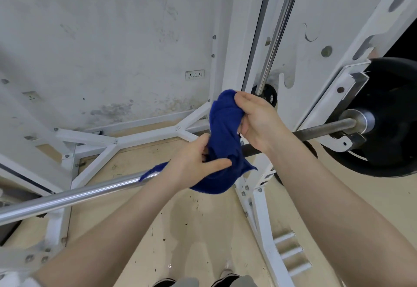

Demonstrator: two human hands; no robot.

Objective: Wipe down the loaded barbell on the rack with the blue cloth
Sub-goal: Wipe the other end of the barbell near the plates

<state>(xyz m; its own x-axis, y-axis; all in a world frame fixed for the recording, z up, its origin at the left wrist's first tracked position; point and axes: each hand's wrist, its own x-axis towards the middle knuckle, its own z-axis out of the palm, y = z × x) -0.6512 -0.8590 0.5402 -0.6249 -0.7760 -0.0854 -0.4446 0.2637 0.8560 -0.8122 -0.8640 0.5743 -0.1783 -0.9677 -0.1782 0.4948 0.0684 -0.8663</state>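
A steel barbell (74,193) runs from the lower left up to the right, where a black weight plate (392,115) sits on its sleeve. The bar rests on the white rack (316,97). A crumpled blue cloth (224,129) is bunched in front of the middle of the bar and hides that stretch of it. My left hand (194,162) grips the cloth's lower part, thumb across the fabric. My right hand (257,120) grips its upper part with curled fingers. A loose corner of cloth trails left over the bar.
The rack's white floor braces (126,140) spread behind the bar toward a stained wall with a socket strip (194,74). A vertical chrome guide rod (279,32) rises at the upper right. Short white storage pegs (291,253) jut out at the lower right. My shoes show at the bottom edge.
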